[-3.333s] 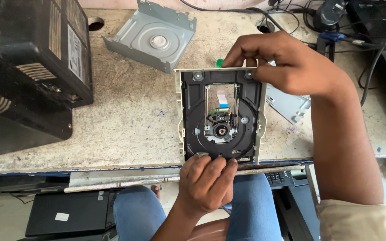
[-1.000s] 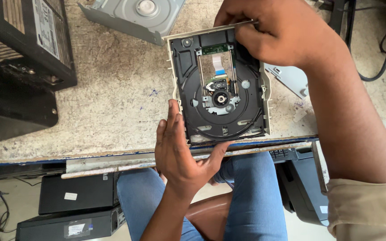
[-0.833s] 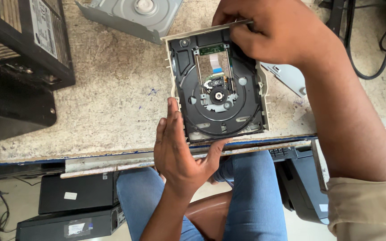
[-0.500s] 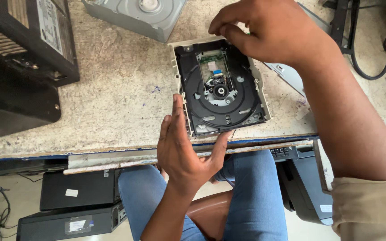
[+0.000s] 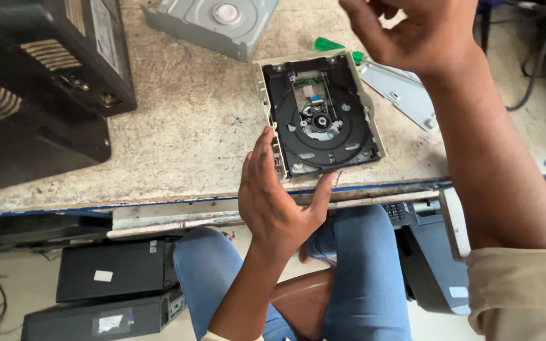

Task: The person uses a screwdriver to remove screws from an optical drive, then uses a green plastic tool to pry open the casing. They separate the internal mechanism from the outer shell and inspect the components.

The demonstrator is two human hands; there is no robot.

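Note:
An opened optical drive (image 5: 320, 113), a black disc mechanism in a cream frame, lies flat near the front edge of the stone-topped table (image 5: 178, 139). My left hand (image 5: 273, 199) brackets its near left corner: fingers lie along the left side and the thumb presses the near edge. My right hand (image 5: 412, 31) hovers above the drive's far right corner, fingers loosely curled and apart, holding nothing that I can see. My knees in blue jeans (image 5: 361, 271) show below the table.
A grey metal drive cover (image 5: 213, 22) lies at the far side. A green tool handle (image 5: 327, 44) and a grey metal plate (image 5: 402, 95) lie beside the drive. Black computer cases (image 5: 39, 76) stand at left, more black cases (image 5: 115, 278) on the floor, cables (image 5: 538, 69) at right.
My right hand has lifted off the drive's far edge and now hangs above it. My left hand stays at the near corner. The drive has turned slightly on the table.

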